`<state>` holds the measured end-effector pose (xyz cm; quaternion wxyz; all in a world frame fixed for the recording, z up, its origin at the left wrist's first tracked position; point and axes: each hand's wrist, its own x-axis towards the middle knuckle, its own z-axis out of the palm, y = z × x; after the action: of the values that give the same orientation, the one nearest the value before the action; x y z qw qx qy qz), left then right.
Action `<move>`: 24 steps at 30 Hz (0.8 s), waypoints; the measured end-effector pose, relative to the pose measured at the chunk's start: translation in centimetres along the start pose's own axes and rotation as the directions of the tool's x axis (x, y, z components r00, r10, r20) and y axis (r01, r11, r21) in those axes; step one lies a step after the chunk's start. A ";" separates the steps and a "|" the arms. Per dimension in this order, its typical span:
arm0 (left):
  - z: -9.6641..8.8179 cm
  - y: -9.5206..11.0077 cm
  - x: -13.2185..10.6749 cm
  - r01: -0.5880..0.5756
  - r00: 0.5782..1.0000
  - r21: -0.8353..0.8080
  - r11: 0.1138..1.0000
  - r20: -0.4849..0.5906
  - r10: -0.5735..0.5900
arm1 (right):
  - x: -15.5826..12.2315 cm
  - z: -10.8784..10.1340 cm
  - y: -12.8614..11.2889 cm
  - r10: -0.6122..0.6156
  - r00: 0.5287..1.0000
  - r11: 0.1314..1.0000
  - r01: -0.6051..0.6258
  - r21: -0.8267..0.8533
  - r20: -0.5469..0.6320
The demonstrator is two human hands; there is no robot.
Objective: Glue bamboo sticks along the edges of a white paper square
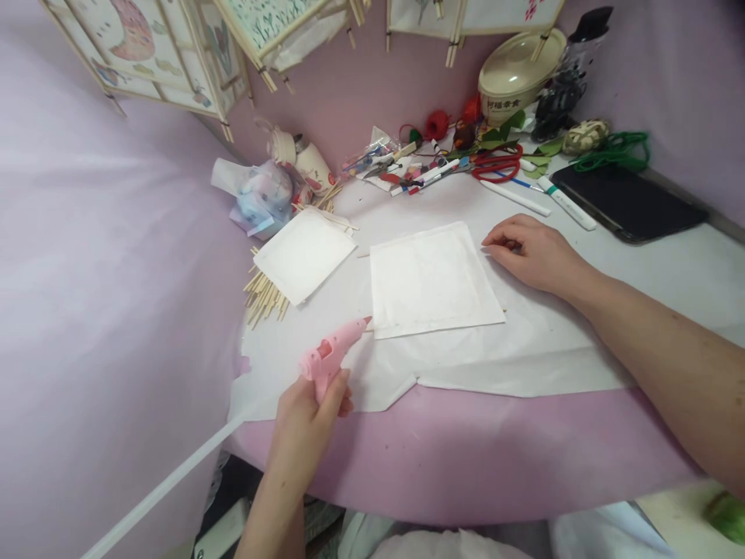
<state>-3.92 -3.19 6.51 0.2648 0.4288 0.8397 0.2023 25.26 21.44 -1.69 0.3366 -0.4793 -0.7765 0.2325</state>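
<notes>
One white paper square (434, 283) lay on the worktop (329, 314), between the two hands; a second sheet (306, 255) covered part of a bundle of sticks (268, 299). The left hand (311, 404) gripped one pink glue gun (342, 341), its nozzle just beside the square's near left corner. The right hand (527, 252) curled loosely near the right edge; whether it held anything could not be told. Beyond lay one dark tablet (628, 202), green cord (617, 153) and one bowl (505, 99); three lanterns (168, 46) partly blocked the back.
</notes>
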 end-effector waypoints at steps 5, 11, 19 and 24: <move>1.5 0.8 0.0 -0.088 0.992 -0.097 0.991 0.087 0.096 | 0.0 0.0 0.1 -0.006 1.000 1.000 0.006 0.000 0.005; 2.9 2.4 0.9 -0.088 0.973 -0.156 0.984 0.196 0.118 | 0.0 0.0 0.1 -0.010 1.000 1.000 0.010 0.018 -0.002; 3.4 3.4 1.3 -0.088 0.973 -0.053 0.995 0.208 0.097 | 0.1 0.2 0.5 -0.017 1.000 0.999 0.017 0.048 0.003; 2.5 3.8 1.1 -0.100 0.983 0.039 0.994 0.158 0.092 | 0.1 0.1 0.4 -0.014 1.000 0.998 0.013 0.055 0.008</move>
<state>-0.58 0.10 6.42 0.3096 0.4893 0.7993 0.1609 25.38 21.67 -2.02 0.3482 -0.4636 -0.7744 0.2534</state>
